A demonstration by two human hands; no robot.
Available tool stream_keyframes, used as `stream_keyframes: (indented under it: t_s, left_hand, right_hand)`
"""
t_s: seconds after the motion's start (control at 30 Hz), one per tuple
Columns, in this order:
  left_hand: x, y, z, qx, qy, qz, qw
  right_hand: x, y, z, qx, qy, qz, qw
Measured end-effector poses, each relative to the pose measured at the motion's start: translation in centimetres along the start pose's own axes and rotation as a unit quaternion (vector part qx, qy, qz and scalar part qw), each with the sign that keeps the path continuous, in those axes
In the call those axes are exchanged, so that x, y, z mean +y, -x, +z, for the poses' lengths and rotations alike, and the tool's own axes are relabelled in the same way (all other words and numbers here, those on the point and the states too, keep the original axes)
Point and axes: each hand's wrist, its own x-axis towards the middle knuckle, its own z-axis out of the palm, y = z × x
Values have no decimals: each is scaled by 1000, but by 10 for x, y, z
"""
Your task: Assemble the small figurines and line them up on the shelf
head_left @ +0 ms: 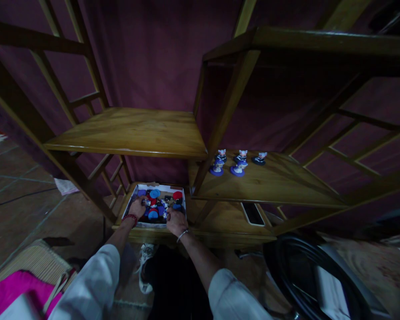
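A shallow white cardboard box (pixel 143 187) full of small figurines (pixel 153 201) with blue, red, purple and black round bases stands on the lowest shelf. My left hand (pixel 137 208), with a red bead bracelet, reaches over its left side, fingers curled round a small figurine that is mostly hidden. Over the front right part of the box is my right hand (pixel 177 222), a light bracelet at its wrist. Its fingers pinch another little figurine among the rest. On the shelf to the right, several figurines (pixel 238 168) stand upright in two rows, with purple bases in front and dark ones behind.
The wooden shelf unit (pixel 130 133) has posts and boards close above the box. A dark, white-rimmed tray (pixel 252 214) lies at lower right. A black round-rimmed object (pixel 286 266) stands beside the unit. A pink cloth (pixel 23 291) rests on a woven seat (pixel 36 262) at left.
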Motion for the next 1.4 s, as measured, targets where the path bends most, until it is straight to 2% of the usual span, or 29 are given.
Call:
stream_keyframes:
  t_s: [0.2, 0.47, 0.83, 1.03, 1.4]
  left_hand:
    - [-6, -2, 6, -33, -3, 20, 999]
    - [1, 7, 4, -32, 11, 35, 999]
    - [9, 12, -3, -48, 98, 26, 994]
    - [9, 14, 4, -72, 159, 38, 984]
    - [14, 21, 21, -145, 235, 76, 958]
  right_hand:
    - [5, -7, 4, 12, -32, -9, 999]
    - [13, -18, 13, -7, -47, -30, 998]
    - [6, -11, 2, -9, -66, -32, 997]
    - [-2, -3, -6, -30, -88, -2, 996]
    - [-4, 0, -7, -37, -87, -10, 995]
